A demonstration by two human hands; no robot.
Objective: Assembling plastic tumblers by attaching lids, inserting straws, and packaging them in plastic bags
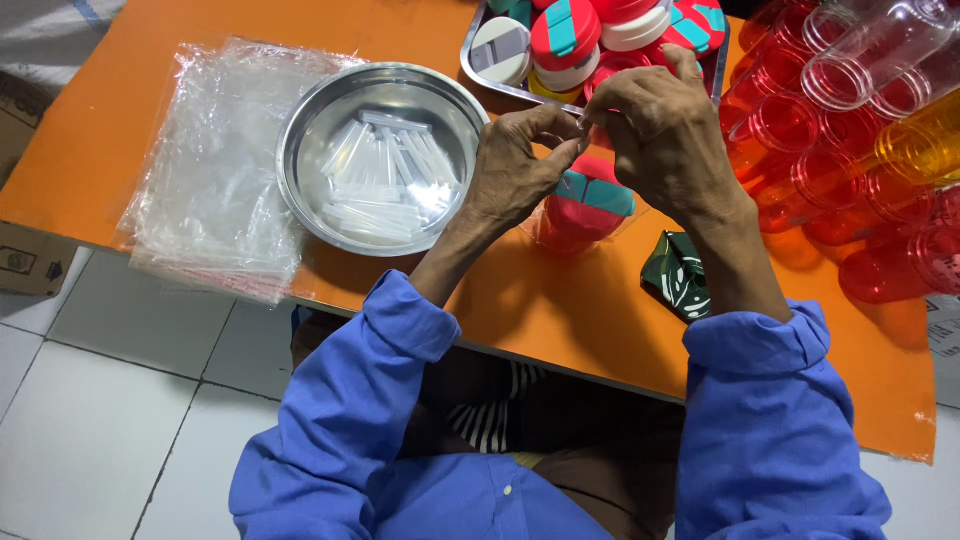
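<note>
Head view, looking down on an orange table (560, 320). Left hand (515, 165) and right hand (665, 125) brought close together above the table's middle, fingertips nearly meeting. Left thumb and forefinger pinched shut on a small clear item, too small to identify. Right hand curled over the same spot, fingers bent; whether gripping anything, cannot tell. Directly beneath both hands: a red cup (580, 215), upright on the table, closed with a red-and-teal lid, partly hidden by the left hand.

Left of the hands, touching nothing else: a round steel bowl (315, 120) holding a heap of short clear plastic sticks (385, 170). Further left, partly under the bowl's rim: a stack of clear plastic bags (215, 170), overhanging the near table edge.

Beyond the hands, at the far edge: a steel tray (478, 75) filled with lids (565, 35) in red, teal and white, lying close-packed. Right of the hands: a mass of empty translucent cups (860, 150), red and some orange, lying on their sides in rows. Near the right forearm: a small dark green folded pouch (680, 275) on the table.

Both arms in blue sleeves (770, 420). White tiled floor (100, 420) below the table.
</note>
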